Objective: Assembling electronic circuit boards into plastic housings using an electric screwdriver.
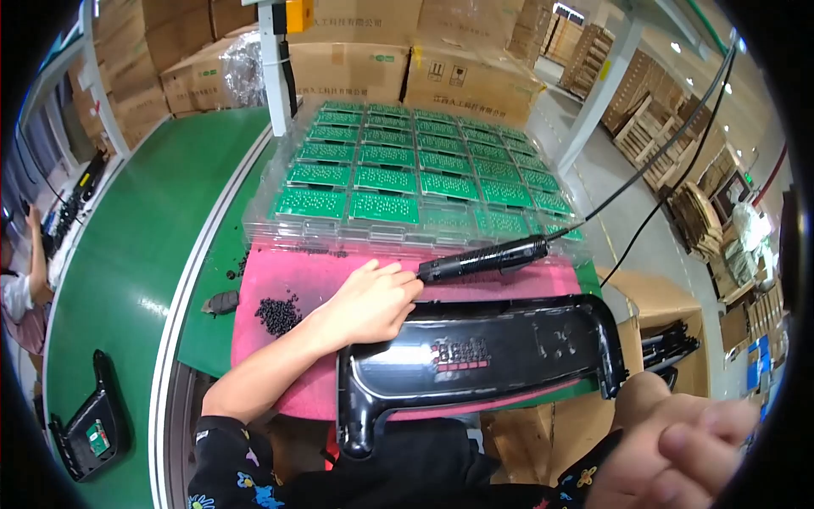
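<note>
A long black plastic housing (pixel 492 339), with two arms bending towards me and a cluster of small openings in its middle, lies across the pink mat (pixel 263 271). My left hand (pixel 377 297) rests over its upper left edge with fingers curled. Those fingers close round the front end of a black electric screwdriver (pixel 483 259), which lies level beyond the housing; its bit is hidden. My right hand (pixel 678 441) is close and blurred at the lower right, beyond the housing's right arm. Its fingers are bent in, and whatever they hold is hidden.
Clear trays of green circuit boards (pixel 390 157) stand behind the mat. Small black screws (pixel 278 314) lie in a pile. The screwdriver's cable (pixel 644 174) rises rightwards. A carton (pixel 670 318) holds black parts. On the green conveyor (pixel 161 212) lies another housing (pixel 93 424); a co-worker (pixel 21 293) is far left.
</note>
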